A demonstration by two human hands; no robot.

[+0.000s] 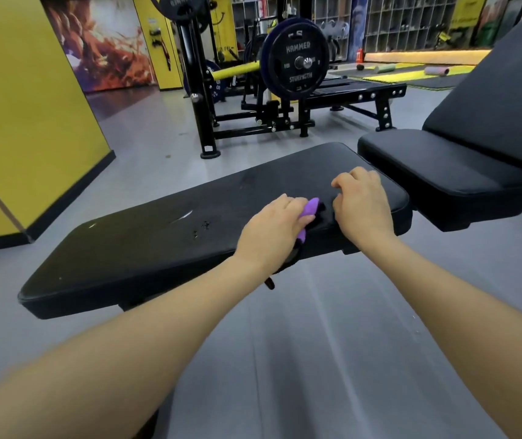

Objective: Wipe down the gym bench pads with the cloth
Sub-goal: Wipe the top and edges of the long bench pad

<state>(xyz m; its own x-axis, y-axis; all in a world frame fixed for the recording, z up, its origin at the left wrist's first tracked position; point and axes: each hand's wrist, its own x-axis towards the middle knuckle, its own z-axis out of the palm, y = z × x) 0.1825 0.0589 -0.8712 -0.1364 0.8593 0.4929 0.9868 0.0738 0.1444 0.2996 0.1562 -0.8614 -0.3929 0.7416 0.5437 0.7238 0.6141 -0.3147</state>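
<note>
A long black flat bench pad point(158, 248) lies across the middle of the view. My left hand point(272, 232) rests near the pad's near edge, closed on a purple cloth point(311, 206) that sticks out past my fingers and below my palm. A dark strap point(269, 282) hangs under my left wrist. My right hand point(361, 207) sits just to the right on the pad, fingers curled down against it, with nothing visible in it. A shiny streak point(183, 215) and small specks point(202, 228) mark the pad left of my hands.
A second bench stands at the right, with a black seat pad point(437, 172) and a raised backrest point(506, 99). Behind the flat bench is a black rack with a weight plate point(297, 58). A yellow wall point(25, 122) closes the left. The floor point(316, 343) is grey.
</note>
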